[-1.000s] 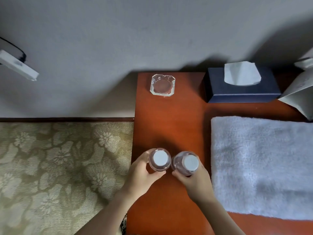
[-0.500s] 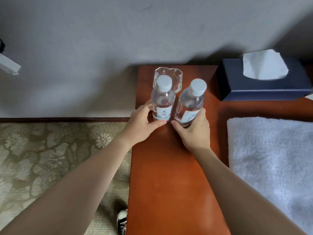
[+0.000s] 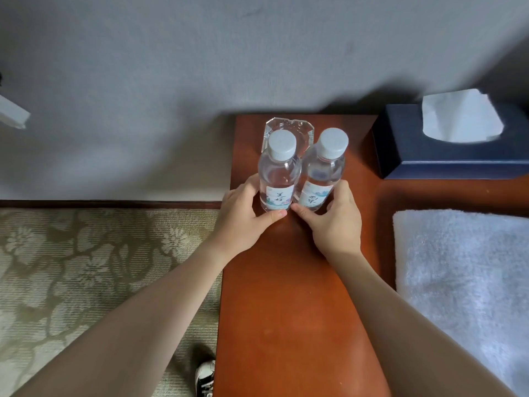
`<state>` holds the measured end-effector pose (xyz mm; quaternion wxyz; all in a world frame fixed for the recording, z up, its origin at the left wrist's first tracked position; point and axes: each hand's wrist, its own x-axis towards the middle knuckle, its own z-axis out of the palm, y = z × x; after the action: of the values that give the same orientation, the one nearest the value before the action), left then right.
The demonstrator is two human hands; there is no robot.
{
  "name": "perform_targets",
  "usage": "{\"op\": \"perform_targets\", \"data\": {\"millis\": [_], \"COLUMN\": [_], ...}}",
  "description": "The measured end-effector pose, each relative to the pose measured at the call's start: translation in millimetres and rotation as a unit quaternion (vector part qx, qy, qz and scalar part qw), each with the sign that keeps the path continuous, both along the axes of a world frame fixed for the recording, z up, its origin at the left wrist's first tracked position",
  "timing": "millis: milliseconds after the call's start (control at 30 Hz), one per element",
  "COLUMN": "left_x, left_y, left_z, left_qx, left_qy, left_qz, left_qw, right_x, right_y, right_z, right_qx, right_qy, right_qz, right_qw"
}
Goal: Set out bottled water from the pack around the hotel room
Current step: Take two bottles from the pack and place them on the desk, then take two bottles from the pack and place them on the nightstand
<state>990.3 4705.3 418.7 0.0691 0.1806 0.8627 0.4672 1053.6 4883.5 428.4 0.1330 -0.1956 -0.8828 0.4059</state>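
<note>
While both bottles stand upright, touching, at the far end of the bench (image 3: 286,296) just before a glass ashtray (image 3: 303,133), the left hand (image 3: 243,216) wraps the left bottle (image 3: 276,179) and the right hand (image 3: 337,222) the right bottle (image 3: 320,176), each low at the label. Full and smooth-walled, they likely feel weighty, slightly yielding; a low grip steadies them.

Glass ashtray (image 3: 288,130) mostly hidden behind the two water bottles (image 3: 277,179); tissue box (image 3: 446,156) and white towel (image 3: 463,270) run off the right edge; label script too small to read.
</note>
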Motion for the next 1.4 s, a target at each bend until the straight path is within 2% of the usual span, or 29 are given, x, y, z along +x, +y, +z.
{"op": "perform_targets", "data": {"millis": [300,700,867,933,1033,1133,1267,1400], "left_x": [3,5,11,21,40,61,93,132], "left_y": [4,4,4,1,-18,-54,-115,-194], "left_z": [0,6,16,27,60,109,202,296], "left_qx": [-0.030,-0.035,-0.025,0.012,0.028,0.018,0.011,-0.007], "left_qy": [0.016,0.009,-0.044,-0.075,-0.077,-0.022,0.066,0.182], "left_qz": [0.030,0.022,0.023,0.036,0.121,0.172,0.180,0.249], "left_qw": [0.999,0.999,0.998,0.996,0.989,0.985,0.981,0.951], "right_x": [0,1,4,16,41,58,55,53], "right_y": [3,1,3,2,-2,-15,-64,-157], "right_z": [-1,3,4,14,42,92,180,267], "right_qx": [0.004,-0.001,-0.011,-0.072,-0.125,-0.136,-0.160,-0.184], "right_qy": [0.011,0.003,-0.062,-0.078,-0.024,0.047,0.080,0.113], "right_qz": [0.020,0.019,0.044,0.034,-0.015,-0.027,0.090,0.235], "right_qw": [1.000,1.000,0.997,0.994,0.992,0.989,0.980,0.948]}}
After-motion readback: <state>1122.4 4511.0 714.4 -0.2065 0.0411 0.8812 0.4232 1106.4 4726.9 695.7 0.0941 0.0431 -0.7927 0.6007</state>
